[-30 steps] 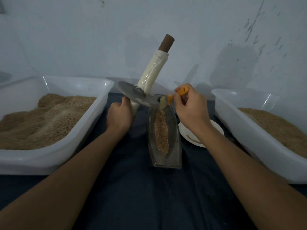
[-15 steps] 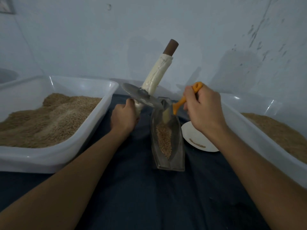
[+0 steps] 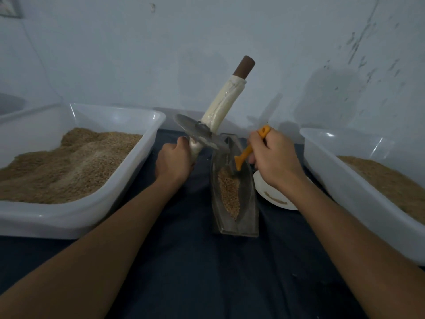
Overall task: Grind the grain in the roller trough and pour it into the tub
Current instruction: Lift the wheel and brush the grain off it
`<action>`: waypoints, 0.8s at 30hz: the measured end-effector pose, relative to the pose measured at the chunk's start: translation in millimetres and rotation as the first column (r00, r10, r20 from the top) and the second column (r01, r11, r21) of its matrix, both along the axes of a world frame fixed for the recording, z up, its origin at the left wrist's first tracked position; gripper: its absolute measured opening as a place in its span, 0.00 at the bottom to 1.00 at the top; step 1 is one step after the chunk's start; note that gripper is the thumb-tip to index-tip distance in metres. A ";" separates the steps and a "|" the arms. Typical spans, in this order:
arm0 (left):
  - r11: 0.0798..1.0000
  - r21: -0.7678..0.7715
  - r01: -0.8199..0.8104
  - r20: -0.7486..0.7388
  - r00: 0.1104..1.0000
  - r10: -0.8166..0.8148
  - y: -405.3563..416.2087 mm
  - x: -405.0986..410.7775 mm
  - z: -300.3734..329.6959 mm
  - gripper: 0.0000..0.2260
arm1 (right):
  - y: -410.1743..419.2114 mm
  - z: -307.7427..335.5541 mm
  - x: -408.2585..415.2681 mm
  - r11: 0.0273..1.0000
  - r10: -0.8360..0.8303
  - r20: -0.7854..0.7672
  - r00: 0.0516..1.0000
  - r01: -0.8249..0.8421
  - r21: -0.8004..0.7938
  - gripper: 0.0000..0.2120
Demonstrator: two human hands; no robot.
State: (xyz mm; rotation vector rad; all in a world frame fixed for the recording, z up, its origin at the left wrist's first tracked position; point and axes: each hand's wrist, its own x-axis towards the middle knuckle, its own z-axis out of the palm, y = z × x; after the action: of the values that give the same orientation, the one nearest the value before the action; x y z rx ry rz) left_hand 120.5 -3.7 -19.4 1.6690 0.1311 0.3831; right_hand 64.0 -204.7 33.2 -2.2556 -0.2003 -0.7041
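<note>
A boat-shaped metal trough [image 3: 246, 217] stands on the dark cloth in the middle, with a strip of brown grain [image 3: 228, 192] along its groove. My left hand [image 3: 173, 162] grips the lower handle of the grinding roller, tilted off the trough's far end. Its grey disc [image 3: 197, 132] hangs above the far tip, and the cream-wrapped upper handle [image 3: 224, 104] points up and right. My right hand [image 3: 274, 157] holds an orange-handled brush [image 3: 245, 155], whose bristle end reaches down into the far part of the trough by the grain.
A white tub [image 3: 147, 143] heaped with grain stands on the left. A second white tub [image 3: 322, 162] with grain stands on the right. A small white plate [image 3: 269, 194] with a few crumbs lies between the trough and the right tub. A pale wall rises close behind.
My right hand has swung the brush from the roller disc's edge down into the trough's far end. The roller has stayed tilted in my left hand.
</note>
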 end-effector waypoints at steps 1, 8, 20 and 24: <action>1.000 -0.005 0.001 -0.001 1.000 -0.001 0.0 0.2 0.2 0.28 | -1.7 3.2 -5.4 1.000 0.014 -0.015 1.000 -0.014 -0.002 0.21; 1.000 -0.024 -0.021 -0.010 1.000 0.021 -0.4 -1.1 2.1 0.29 | -7.9 30.2 -5.4 0.998 -0.056 0.102 0.993 0.054 0.028 0.22; 0.998 -0.061 -0.005 -0.022 1.000 0.003 2.2 -3.4 2.1 0.25 | 9.5 2.0 14.7 0.999 -0.035 0.058 0.998 0.036 -0.024 0.17; 0.998 -0.061 -0.005 -0.017 1.000 0.004 1.7 -3.9 2.8 0.26 | 1.7 2.4 -1.7 0.999 0.011 0.018 1.000 -0.010 -0.050 0.21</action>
State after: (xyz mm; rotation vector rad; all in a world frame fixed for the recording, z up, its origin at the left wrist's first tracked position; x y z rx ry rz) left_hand 116.6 -1.9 -16.5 1.6118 0.1577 0.3646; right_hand 62.4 -203.1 35.6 -2.2945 -0.2408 -0.7215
